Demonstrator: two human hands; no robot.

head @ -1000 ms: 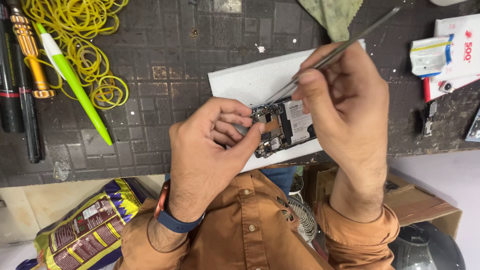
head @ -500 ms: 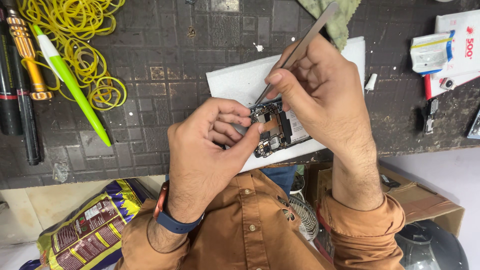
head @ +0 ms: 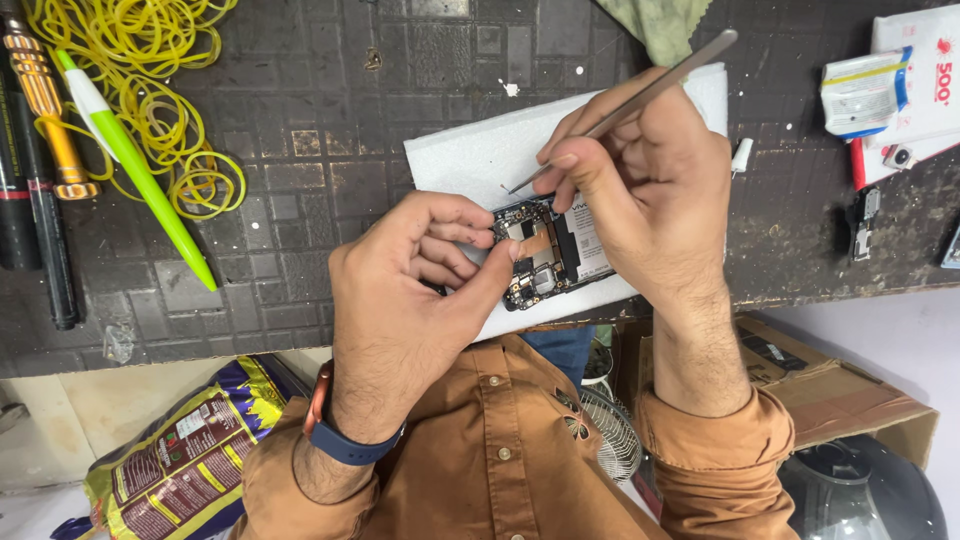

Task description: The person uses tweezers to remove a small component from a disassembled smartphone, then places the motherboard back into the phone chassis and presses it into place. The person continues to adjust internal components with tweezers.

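Lying opened on a white foam sheet (head: 470, 150) at the near edge of the dark tiled work mat (head: 300, 200), the phone (head: 545, 255) had its circuit board and battery exposed. The left hand (head: 410, 300) gripped the phone's left end between thumb and curled fingers. The right hand (head: 650, 190) pinched metal tweezers (head: 640, 95), tips poised just above the board's top edge. In my judgement, a slip of those tips could scratch the board or bridge contacts; a lifted screw could spring away onto the mat. Yellow rubber bands (head: 150, 90), a green pen (head: 135, 165) and screwdrivers (head: 40, 100) lay well apart at left.
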